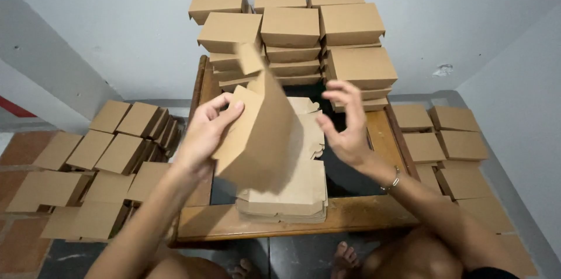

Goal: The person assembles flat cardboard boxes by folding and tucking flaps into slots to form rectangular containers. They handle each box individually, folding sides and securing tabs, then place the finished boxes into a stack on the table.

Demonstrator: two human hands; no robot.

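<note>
Our left hand (204, 133) grips a flat brown cardboard blank (260, 133) by its left edge, thumb on the near face, fingers wrapped behind; the blank is raised & tilted above the bench (362, 212), w/ one flap sticking up at the top. Our right hand (347, 127) is free, fingers spread & curled, just beside the blank's right edge but not touching it; a thin bracelet (392, 181) sits on that wrist. Directly under the blank lies a stack of unfolded blanks (292, 197) at the bench's front edge. At the bench's far side, against the white wall (117, 22), we see stacked folded boxes (304, 39) in approx. three columns. More folded boxes on the floor, left (99, 162), in rows, and another group on the floor, right (450, 144). The bench is wooden w/ a dark inset top. Our bare knees & toes show at bottom of view.
</note>
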